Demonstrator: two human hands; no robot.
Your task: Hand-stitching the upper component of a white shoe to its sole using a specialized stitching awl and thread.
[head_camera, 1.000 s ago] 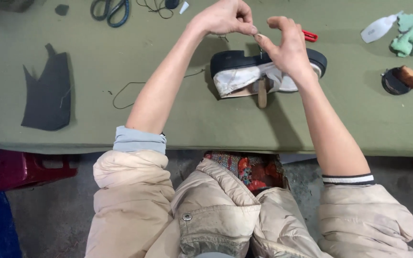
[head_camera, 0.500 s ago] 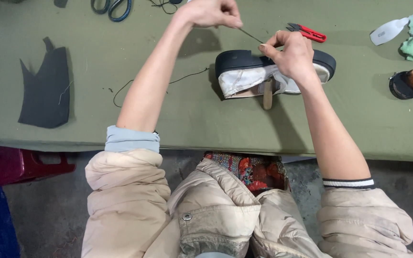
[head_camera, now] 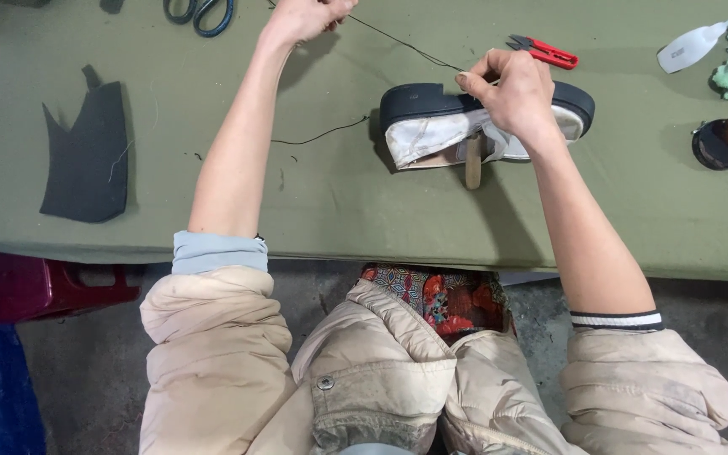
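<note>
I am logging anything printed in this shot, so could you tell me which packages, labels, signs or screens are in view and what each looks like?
Small dark label, too small to make out: on the white shoehorn-shaped piece at the table's far right.
No packages, signs or screens show.

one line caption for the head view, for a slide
Left hand pulls a black thread taut from a shoe steadied by the right hand on a green table.

You get one view only, from the head. It looks steeply down, close over the desk [head_camera: 364, 211], whose far edge lies at 12 o'clock.
</note>
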